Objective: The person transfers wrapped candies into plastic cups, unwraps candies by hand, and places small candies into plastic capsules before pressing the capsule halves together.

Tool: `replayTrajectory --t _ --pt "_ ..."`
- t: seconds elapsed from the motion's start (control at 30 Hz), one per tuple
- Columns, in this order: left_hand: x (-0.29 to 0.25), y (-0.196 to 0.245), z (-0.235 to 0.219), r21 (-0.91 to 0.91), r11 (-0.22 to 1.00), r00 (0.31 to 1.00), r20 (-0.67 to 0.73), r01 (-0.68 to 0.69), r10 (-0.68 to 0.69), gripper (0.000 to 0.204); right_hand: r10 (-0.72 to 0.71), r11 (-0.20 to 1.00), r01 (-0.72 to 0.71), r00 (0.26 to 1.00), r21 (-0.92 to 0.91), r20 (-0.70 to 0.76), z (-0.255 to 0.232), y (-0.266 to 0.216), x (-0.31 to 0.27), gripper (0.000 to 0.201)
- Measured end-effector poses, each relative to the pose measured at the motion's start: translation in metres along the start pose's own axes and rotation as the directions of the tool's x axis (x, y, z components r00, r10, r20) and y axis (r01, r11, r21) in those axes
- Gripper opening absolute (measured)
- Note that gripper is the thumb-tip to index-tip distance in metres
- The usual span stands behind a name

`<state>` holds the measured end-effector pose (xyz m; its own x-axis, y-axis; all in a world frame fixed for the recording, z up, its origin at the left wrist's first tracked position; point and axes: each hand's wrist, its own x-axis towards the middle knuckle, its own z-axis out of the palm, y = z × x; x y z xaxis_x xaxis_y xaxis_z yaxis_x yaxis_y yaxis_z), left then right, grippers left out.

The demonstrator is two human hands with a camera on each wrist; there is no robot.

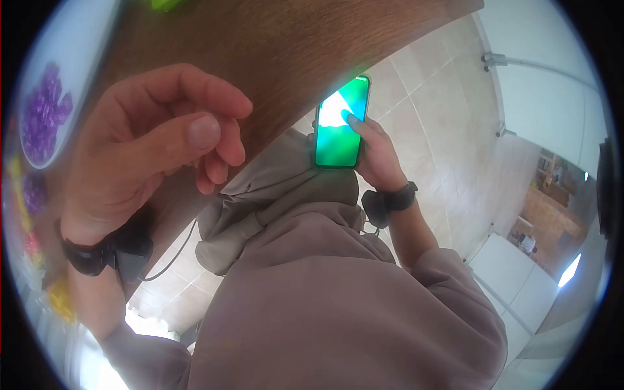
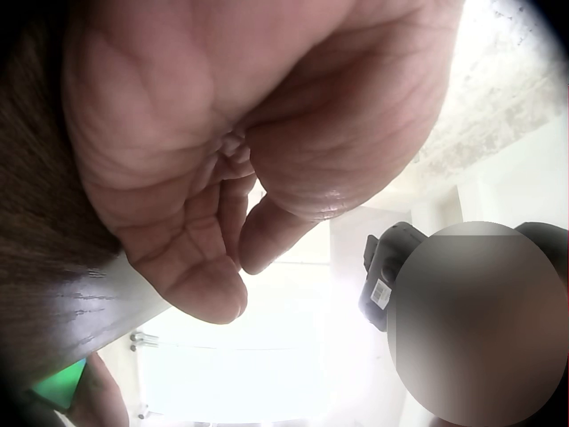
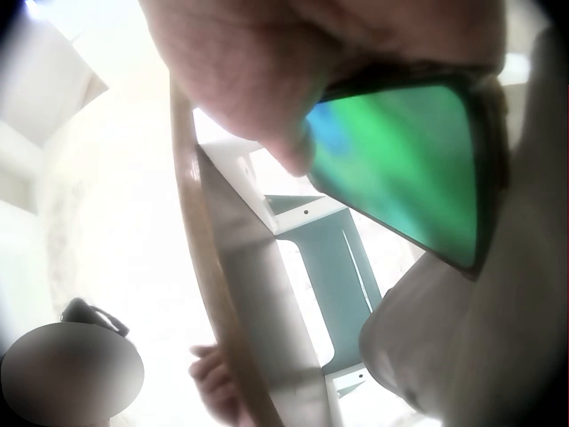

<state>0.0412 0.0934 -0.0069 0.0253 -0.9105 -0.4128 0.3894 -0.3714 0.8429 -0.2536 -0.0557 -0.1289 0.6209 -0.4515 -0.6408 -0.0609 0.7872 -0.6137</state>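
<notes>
My right hand [image 1: 380, 159] holds a smartphone [image 1: 338, 148] upright beside the table edge, above my lap. Its screen glows green, blue and white, and the thumb lies over the glass. In the right wrist view the phone [image 3: 404, 160] shows at an angle, with the palm covering its upper edge. My left hand [image 1: 140, 146] hovers by the wooden table [image 1: 279, 45], its fingers loosely bent and holding nothing. From the left wrist view, the same hand [image 2: 204, 151] has its thumb near the fingertips with only background between them.
Purple pieces [image 1: 47, 117] lie in a white container [image 1: 81, 71] at the far left. A bright green item [image 1: 167, 4] is at the top edge, and a yellow one [image 1: 62, 300] lies lower left. A cable [image 1: 175, 260] hangs from my left wrist band.
</notes>
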Motion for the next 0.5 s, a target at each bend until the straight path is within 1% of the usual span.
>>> replayTrajectory --t 0.07,0.13,0.27,0.33,0.47,0.5 --pt "0.0 0.0 0.0 -0.013 1.0 1.0 -0.001 -0.008 0.008 0.029 -0.004 1.0 0.004 1.0 -0.015 0.018 0.0 0.001 0.0 0.041" --pt "0.0 0.0 -0.001 -0.014 1.0 1.0 -0.004 -0.002 0.002 0.029 -0.081 0.99 0.086 0.995 -0.108 0.057 -0.001 0.002 0.0 0.043" --pt "0.001 0.002 0.0 -0.023 1.0 1.0 -0.016 0.005 -0.005 0.029 -0.089 0.99 0.095 0.994 -0.102 0.062 -0.002 0.002 0.003 0.05" --pt "0.0 0.0 0.0 -0.019 1.0 1.0 -0.015 0.006 -0.006 0.029 -0.112 0.983 0.119 0.992 -0.14 0.053 -0.004 0.005 0.002 0.052" --pt "0.0 0.0 0.0 -0.005 1.0 1.0 -0.02 0.009 -0.009 0.029 -0.083 0.987 0.084 0.996 -0.139 0.018 -0.011 0.007 0.004 0.052" --pt "0.0 0.0 0.0 -0.005 1.0 1.0 -0.021 0.011 -0.011 0.029 -0.086 0.978 0.092 0.995 -0.19 0.041 -0.011 0.007 0.004 0.055"
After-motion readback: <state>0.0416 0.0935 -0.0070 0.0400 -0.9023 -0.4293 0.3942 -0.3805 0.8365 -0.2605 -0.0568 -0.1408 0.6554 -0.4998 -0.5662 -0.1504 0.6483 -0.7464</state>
